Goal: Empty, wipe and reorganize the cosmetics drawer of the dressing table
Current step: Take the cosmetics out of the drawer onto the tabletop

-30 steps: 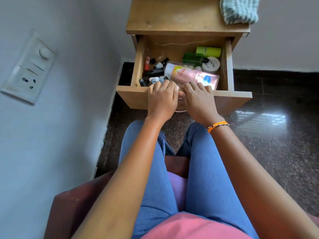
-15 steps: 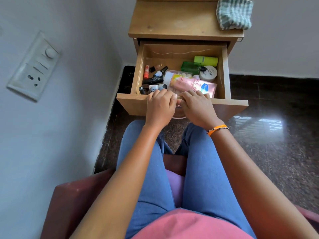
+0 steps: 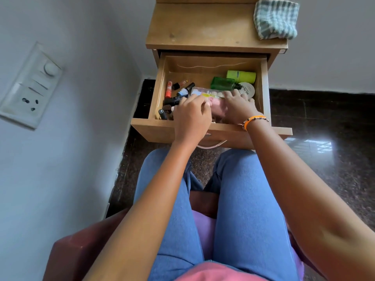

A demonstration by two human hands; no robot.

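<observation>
The wooden drawer (image 3: 265,88) of the dressing table (image 3: 203,27) stands pulled out above my knees. Both my hands are inside it on a pink tube (image 3: 218,108) that lies across the front. My left hand (image 3: 190,118) curls its fingers at the tube's yellow left end. My right hand (image 3: 237,107), with an orange bracelet at the wrist, bends its fingers over the tube's right half and hides it. Around the tube lie a lime-green bottle (image 3: 241,76), a dark green bottle (image 3: 222,83), a white round jar (image 3: 248,90), an orange-red stick (image 3: 168,89) and several small dark bottles (image 3: 183,91).
A folded green-striped cloth (image 3: 276,19) lies on the right of the table top. A wall with a switch panel (image 3: 30,86) runs close along the left. I sit on a maroon seat (image 3: 67,252) with my knees under the drawer front. Dark polished floor (image 3: 324,159) spreads to the right.
The drawer has slid further out. Both hands have left its front edge and reached inside onto the pink tube.
</observation>
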